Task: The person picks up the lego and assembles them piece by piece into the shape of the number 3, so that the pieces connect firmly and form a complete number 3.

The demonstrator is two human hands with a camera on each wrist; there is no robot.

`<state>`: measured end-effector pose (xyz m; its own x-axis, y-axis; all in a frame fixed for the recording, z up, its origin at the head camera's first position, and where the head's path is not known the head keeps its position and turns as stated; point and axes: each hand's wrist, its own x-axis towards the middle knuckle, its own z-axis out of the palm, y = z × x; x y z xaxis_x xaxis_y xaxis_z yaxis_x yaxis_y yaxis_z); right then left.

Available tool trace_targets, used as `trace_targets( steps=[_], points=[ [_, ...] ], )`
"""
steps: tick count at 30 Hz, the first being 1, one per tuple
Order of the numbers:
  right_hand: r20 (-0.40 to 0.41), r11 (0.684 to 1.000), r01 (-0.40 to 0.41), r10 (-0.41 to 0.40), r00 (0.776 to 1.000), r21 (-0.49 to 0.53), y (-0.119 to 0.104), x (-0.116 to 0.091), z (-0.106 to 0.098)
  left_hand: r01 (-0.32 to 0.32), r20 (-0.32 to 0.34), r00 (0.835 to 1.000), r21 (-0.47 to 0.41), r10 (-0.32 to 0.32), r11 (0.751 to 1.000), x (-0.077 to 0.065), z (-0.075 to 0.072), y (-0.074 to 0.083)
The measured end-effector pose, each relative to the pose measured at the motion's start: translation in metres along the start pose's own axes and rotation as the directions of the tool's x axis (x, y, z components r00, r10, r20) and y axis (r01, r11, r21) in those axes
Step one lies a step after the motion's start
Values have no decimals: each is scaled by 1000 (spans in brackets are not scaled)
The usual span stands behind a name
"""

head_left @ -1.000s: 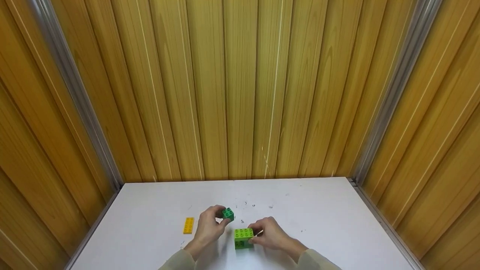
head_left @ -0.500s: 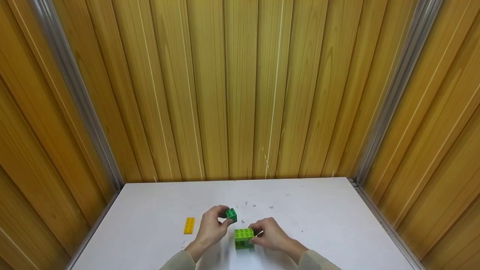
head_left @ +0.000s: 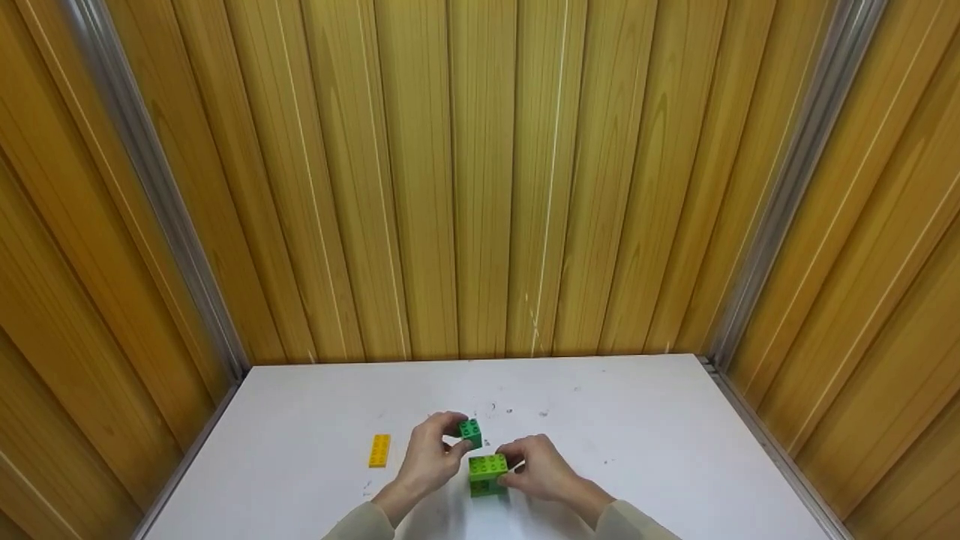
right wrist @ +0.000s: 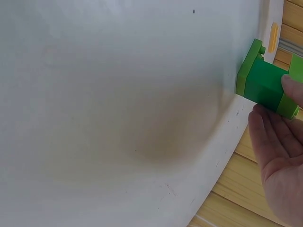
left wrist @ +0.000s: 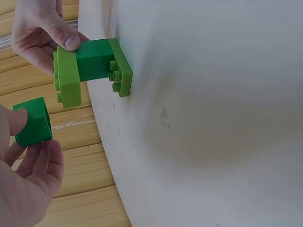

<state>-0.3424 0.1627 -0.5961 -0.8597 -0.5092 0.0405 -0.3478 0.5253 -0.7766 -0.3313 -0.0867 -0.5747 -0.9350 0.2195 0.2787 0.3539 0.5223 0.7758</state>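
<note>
My left hand (head_left: 432, 459) pinches a small dark green building brick (head_left: 470, 433) between thumb and fingers, studs up, held off the table. Just right of it and nearer me stands a stack of bricks (head_left: 488, 475). In the left wrist view this stack shows a light green studded top layer (left wrist: 69, 78), a dark green brick (left wrist: 93, 59) at one end of the middle, and a light green base plate (left wrist: 124, 78) with bare studs beside that brick. My right hand (head_left: 544, 468) grips the stack by its right end, thumb in front and fingers behind.
A yellow flat brick (head_left: 379, 451) lies on the white table (head_left: 637, 420), left of my left hand. Wood-patterned panels (head_left: 480, 225) rise behind the table, with metal posts (head_left: 780, 187) at the corners. Small dark marks dot the tabletop.
My left hand has moved a little to the right with the dark green brick, closer to the stack. My right hand has stayed on the stack.
</note>
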Motion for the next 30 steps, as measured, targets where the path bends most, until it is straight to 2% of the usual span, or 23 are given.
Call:
trace_targets(
  steps=[8, 15, 23, 30],
  points=[
    [-36, 999, 17, -19, 999, -35, 1, 1, -4, -53, 1, 999, -3, 53, 999, -1, 5, 2],
    [-97, 998, 45, -41, 994, 36, -3, 2, -8, -39, 27, 999, -17, 39, 999, 0, 9, 4],
    [-181, 991, 111, -95, 979, 78, -11, 4, -11, -51, 38, 998, -24, 52, 998, 0, 13, 9],
    [-199, 988, 123, -103, 975, 93, -11, 3, -14, -38, 58, 998, -22, 39, 999, 2, 16, 11]
  ],
)
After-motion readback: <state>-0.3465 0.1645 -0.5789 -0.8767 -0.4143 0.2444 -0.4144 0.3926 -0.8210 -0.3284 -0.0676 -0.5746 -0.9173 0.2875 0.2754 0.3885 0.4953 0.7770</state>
